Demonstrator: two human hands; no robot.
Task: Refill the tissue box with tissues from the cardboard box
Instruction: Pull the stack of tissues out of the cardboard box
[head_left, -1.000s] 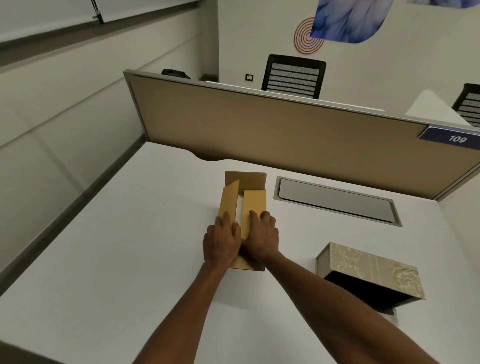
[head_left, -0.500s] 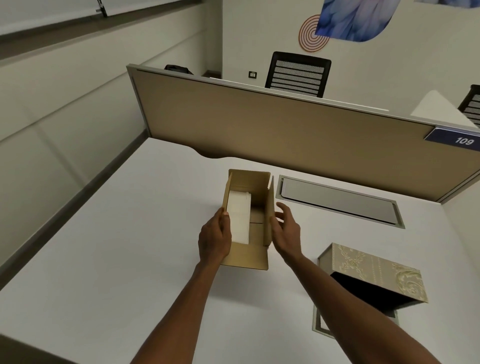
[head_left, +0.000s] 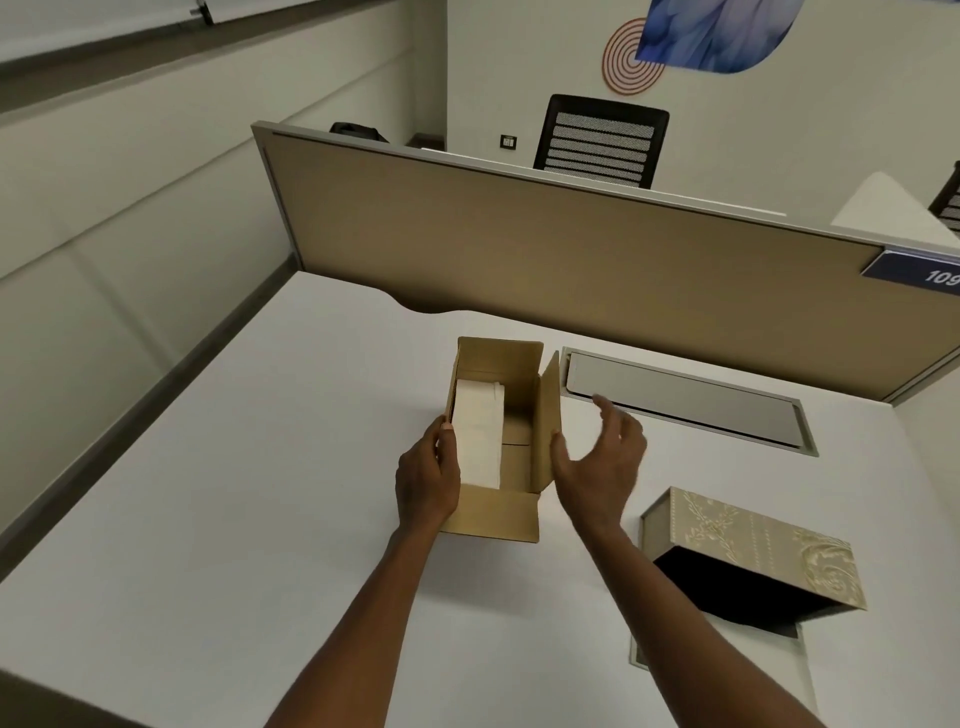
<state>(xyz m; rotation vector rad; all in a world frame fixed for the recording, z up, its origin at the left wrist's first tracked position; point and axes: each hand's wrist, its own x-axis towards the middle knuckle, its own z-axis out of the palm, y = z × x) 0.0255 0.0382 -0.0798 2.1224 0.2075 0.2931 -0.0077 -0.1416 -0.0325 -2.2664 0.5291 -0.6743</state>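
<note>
Here the cardboard box (head_left: 498, 441) sits at the centre of the frame on the white table (head_left: 218, 519), its top flaps folded outward and its inside open to view. A white stack of tissues (head_left: 479, 431) stands along the box's left inner wall, and the bare brown bottom of the box shows to the right of the stack. The left hand (head_left: 427, 480) grips the box's left wall near its lower corner, with the thumb over the rim, touching the tissues' edge, and the fingers closed on the outside of the cardboard. The right hand (head_left: 600, 462) hovers just right of the raised right flap, its fingers spread and loosely curved, holding nothing; the thumb lies close to the flap, though whether it touches cannot be told. At the lower right of the frame, apart from the cardboard box, the tissue box (head_left: 753, 556) with a pale gold embossed pattern lies tilted on the table, its dark hollow inside facing the lower edge of the frame. Above the right hand, a grey recessed cover (head_left: 685, 402) is set into the table, and a tan partition (head_left: 571, 249) runs along the table's far edge.
</note>
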